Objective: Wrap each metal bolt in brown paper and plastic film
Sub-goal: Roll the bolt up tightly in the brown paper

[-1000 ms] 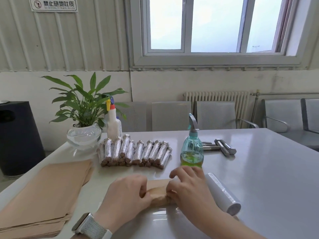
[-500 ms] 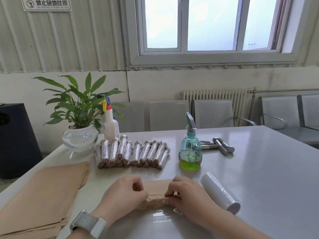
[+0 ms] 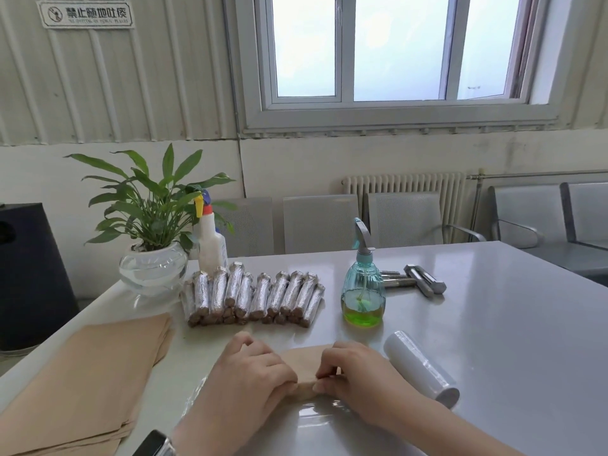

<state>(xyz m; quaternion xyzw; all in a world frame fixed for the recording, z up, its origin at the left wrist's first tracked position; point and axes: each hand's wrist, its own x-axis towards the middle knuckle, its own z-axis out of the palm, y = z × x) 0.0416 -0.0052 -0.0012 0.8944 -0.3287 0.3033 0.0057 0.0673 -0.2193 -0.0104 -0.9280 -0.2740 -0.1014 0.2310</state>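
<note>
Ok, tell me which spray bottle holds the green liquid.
The clear teal spray bottle right of the wrapped bolts; the white bottle by the plant is opaque.

Bolt inside brown paper roll (image 3: 304,373) hidden; paper ends covered by left hand (image 3: 250,380) and right hand (image 3: 358,380). Fingertips of both tucked out of sight. Plastic film sheet (image 3: 316,419) under roll near-invisible, edges unclear. Paper stack (image 3: 82,390) cut off at bottom-left. Wristwatch (image 3: 154,445) cut by bottom edge. Bare bolts (image 3: 424,283) partly behind green spray bottle (image 3: 363,291). Wall sign (image 3: 87,14) small print blurred.
</note>
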